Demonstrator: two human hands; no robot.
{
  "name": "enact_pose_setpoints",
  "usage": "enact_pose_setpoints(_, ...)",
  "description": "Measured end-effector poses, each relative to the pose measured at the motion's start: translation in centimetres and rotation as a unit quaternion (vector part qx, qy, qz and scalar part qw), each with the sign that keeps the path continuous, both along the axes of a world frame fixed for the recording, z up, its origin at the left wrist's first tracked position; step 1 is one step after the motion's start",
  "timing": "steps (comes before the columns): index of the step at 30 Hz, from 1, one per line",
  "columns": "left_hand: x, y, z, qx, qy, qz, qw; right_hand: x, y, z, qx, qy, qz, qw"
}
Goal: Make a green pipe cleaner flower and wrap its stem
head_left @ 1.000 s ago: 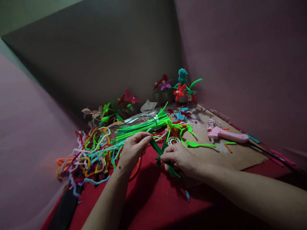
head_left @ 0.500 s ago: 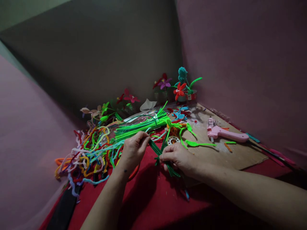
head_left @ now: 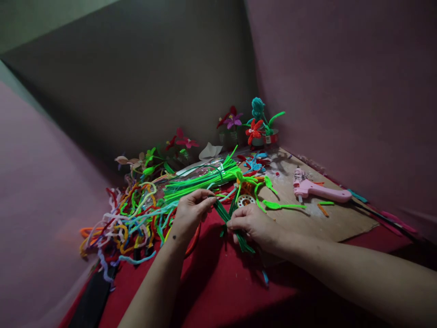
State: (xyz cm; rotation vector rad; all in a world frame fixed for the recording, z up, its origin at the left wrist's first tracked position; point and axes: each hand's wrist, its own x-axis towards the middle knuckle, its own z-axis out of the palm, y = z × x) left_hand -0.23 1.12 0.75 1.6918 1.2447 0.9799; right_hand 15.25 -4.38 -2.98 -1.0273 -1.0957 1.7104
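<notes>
Dark green pipe cleaners [head_left: 222, 212] stretch between my two hands above the red tabletop, crossing in a V near the right fingers. My left hand [head_left: 193, 210] pinches their upper left end between thumb and fingertips. Closed around the crossing is my right hand [head_left: 251, 224], with the lower ends sticking out beneath it. Just beyond the right hand lies a white perforated disc [head_left: 246, 201]. Bright green leaf shapes [head_left: 273, 205] made of pipe cleaner rest to its right. A bundle of bright green pipe cleaners [head_left: 205, 180] in clear wrap lies behind my left hand.
A tangle of many-coloured pipe cleaners [head_left: 129, 228] spreads at left. The pink glue gun [head_left: 321, 189] lies on a cardboard sheet [head_left: 341, 223] at right, its black cord running off. Pipe-cleaner flowers [head_left: 254, 130] in small pots stand along the back wall.
My left fingertips have shifted slightly right and down along with the pipe-cleaner end. The right hand keeps its grip almost in place, and the view has moved a little.
</notes>
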Motion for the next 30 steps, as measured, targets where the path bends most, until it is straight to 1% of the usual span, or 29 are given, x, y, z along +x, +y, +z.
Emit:
enact_pose_setpoints(3, 0.0, 0.1, -0.3, -0.012, -0.017, 0.018, 1.000, 0.0, 0.1, -0.1, 0.003, -0.007, 0.004, 1.000)
enact_pose_setpoints(7, 0.0, 0.1, -0.6, 0.031, 0.026, 0.033, 0.999, -0.1, 0.0, 0.0, 0.014, -0.032, -0.006, 0.999)
enact_pose_setpoints(9, 0.1, -0.1, -0.5, 0.045, 0.046, 0.031, 0.997, 0.0, 0.0, 0.1, 0.019, -0.048, -0.012, 0.999)
enact_pose_setpoints(14, 0.3, -0.7, 0.2, 0.025, 0.091, 0.006, 0.996, -0.1, -0.2, 0.3, 0.043, -0.068, -0.016, 0.997)
enact_pose_setpoints(16, 0.3, -0.7, 0.3, 0.042, 0.107, 0.002, 0.993, -0.1, -0.2, 0.3, 0.044, -0.069, -0.014, 0.997)
enact_pose_setpoints(19, 0.2, -0.6, 0.3, 0.095, 0.127, 0.006, 0.987, 0.0, -0.2, 0.3, 0.042, -0.069, -0.014, 0.997)
enact_pose_setpoints(21, 0.0, -0.4, 0.2, 0.100, 0.114, 0.009, 0.988, 0.0, -0.1, 0.3, 0.039, -0.065, -0.017, 0.997)
enact_pose_setpoints(22, 0.0, -0.4, 0.2, 0.079, 0.094, 0.008, 0.992, 0.0, -0.1, 0.3, 0.038, -0.062, -0.018, 0.997)
enact_pose_setpoints(24, 0.0, -0.5, 0.1, 0.005, 0.037, -0.001, 0.999, 0.0, -0.1, 0.4, 0.035, -0.053, -0.029, 0.998)
enact_pose_setpoints(27, 0.3, -0.9, -0.3, -0.111, -0.032, -0.043, 0.992, -0.1, -0.2, 0.3, 0.031, -0.031, -0.057, 0.997)
enact_pose_setpoints(29, 0.7, -1.2, -0.7, -0.151, -0.064, -0.074, 0.984, -0.2, -0.1, 0.2, 0.031, -0.030, -0.064, 0.997)
enact_pose_setpoints(30, 1.0, -1.4, -0.8, -0.156, -0.075, -0.081, 0.981, -0.2, -0.1, 0.1, 0.034, -0.032, -0.061, 0.997)
